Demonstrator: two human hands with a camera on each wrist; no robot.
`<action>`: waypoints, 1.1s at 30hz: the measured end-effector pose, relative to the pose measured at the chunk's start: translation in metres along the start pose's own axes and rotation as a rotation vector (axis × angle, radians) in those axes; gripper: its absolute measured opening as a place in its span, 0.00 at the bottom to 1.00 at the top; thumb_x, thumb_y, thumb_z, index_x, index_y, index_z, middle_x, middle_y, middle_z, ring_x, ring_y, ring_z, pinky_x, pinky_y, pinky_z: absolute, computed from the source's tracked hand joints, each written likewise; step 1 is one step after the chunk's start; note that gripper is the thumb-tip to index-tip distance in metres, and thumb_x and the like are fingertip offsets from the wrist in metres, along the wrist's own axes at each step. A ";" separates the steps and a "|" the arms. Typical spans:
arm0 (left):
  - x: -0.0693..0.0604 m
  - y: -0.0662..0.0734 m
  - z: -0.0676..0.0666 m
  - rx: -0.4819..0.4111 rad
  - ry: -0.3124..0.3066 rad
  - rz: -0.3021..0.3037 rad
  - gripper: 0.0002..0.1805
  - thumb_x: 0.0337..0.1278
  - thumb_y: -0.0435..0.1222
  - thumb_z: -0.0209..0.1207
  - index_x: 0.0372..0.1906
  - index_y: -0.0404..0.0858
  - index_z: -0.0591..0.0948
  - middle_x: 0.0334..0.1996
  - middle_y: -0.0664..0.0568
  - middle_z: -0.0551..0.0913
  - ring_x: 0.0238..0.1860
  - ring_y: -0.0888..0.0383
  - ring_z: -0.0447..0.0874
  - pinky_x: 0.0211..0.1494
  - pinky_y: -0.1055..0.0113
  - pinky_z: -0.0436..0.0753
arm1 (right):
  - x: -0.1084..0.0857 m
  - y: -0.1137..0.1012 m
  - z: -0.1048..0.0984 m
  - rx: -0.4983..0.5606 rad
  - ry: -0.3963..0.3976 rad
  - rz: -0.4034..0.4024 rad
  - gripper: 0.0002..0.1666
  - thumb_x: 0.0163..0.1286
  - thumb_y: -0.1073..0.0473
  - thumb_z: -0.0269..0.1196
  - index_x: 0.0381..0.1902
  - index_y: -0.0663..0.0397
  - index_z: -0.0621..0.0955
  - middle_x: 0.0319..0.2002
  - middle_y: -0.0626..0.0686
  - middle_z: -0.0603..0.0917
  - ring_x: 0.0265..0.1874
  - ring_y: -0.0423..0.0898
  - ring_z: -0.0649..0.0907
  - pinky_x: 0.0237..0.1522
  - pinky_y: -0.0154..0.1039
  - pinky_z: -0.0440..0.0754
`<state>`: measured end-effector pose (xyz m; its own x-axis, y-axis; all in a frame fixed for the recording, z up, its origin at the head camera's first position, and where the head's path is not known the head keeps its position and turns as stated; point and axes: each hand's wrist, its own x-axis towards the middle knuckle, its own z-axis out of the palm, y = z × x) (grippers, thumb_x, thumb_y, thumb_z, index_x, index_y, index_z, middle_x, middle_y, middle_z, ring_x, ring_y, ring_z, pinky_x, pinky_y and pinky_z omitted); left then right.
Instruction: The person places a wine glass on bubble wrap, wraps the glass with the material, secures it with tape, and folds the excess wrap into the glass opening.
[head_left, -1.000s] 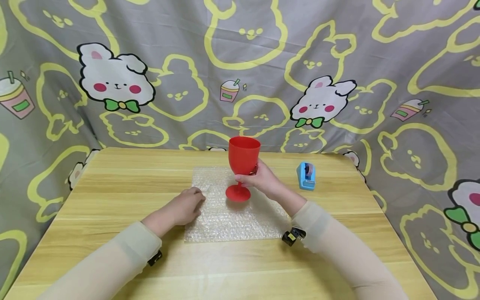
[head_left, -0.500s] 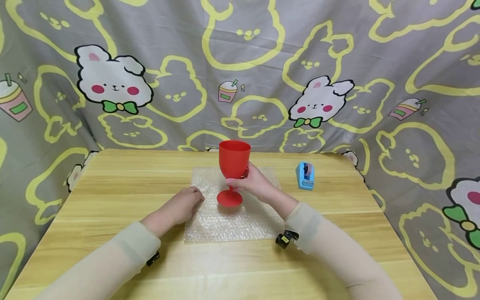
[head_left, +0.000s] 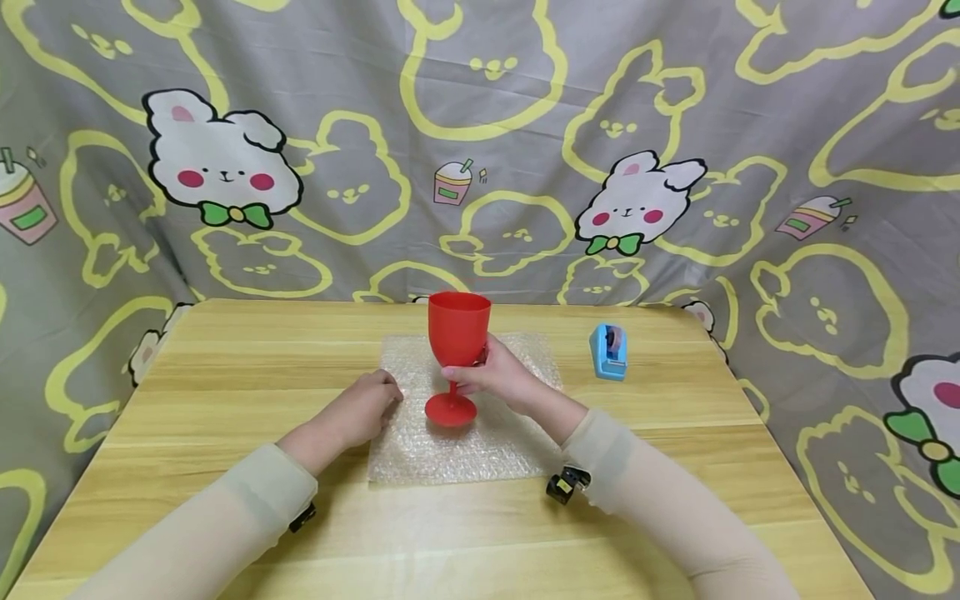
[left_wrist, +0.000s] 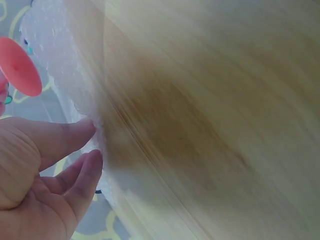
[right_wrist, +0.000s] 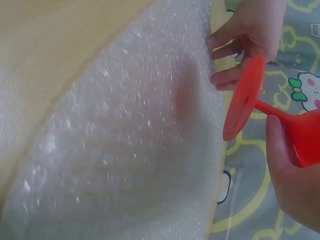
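There are one red goblet (head_left: 460, 333), one sheet of bubble wrap (head_left: 465, 458), one light-blue tape dispenser (head_left: 608, 360) with one roll of tape (head_left: 617, 339), and one wooden tabletop (head_left: 262, 358). The person has one left hand (head_left: 362, 408), one right hand (head_left: 498, 373), two pale sleeves (head_left: 667, 500) and two black wrist devices (head_left: 567, 483). The head view's grey curtain (head_left: 420, 183) bears three pink drink cups (head_left: 453, 183).
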<state>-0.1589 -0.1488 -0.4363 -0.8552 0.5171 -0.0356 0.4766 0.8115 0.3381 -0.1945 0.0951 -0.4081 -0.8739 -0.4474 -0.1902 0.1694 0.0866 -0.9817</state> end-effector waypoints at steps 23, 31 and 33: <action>-0.003 -0.004 0.002 -0.011 0.027 0.005 0.11 0.50 0.21 0.67 0.39 0.33 0.84 0.35 0.48 0.79 0.39 0.50 0.82 0.48 0.55 0.84 | 0.006 0.013 0.038 0.040 -0.112 0.101 0.30 0.66 0.62 0.68 0.61 0.65 0.70 0.43 0.60 0.84 0.35 0.56 0.88 0.44 0.57 0.86; -0.003 -0.004 0.001 -0.019 0.016 -0.014 0.09 0.50 0.23 0.68 0.38 0.33 0.84 0.35 0.48 0.79 0.38 0.51 0.82 0.49 0.55 0.85 | 0.010 0.015 0.045 0.057 -0.087 0.166 0.27 0.67 0.59 0.67 0.59 0.65 0.71 0.42 0.64 0.84 0.32 0.50 0.87 0.43 0.51 0.88; -0.003 -0.004 0.001 -0.024 0.011 -0.019 0.09 0.51 0.23 0.68 0.39 0.32 0.85 0.36 0.48 0.80 0.39 0.51 0.82 0.49 0.55 0.85 | 0.011 0.015 0.046 0.072 -0.087 0.180 0.27 0.68 0.59 0.67 0.58 0.66 0.71 0.38 0.60 0.84 0.30 0.49 0.86 0.42 0.50 0.88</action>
<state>-0.1581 -0.1529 -0.4380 -0.8665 0.4981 -0.0317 0.4550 0.8145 0.3599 -0.1808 0.0506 -0.4252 -0.7845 -0.5059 -0.3586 0.3539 0.1096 -0.9288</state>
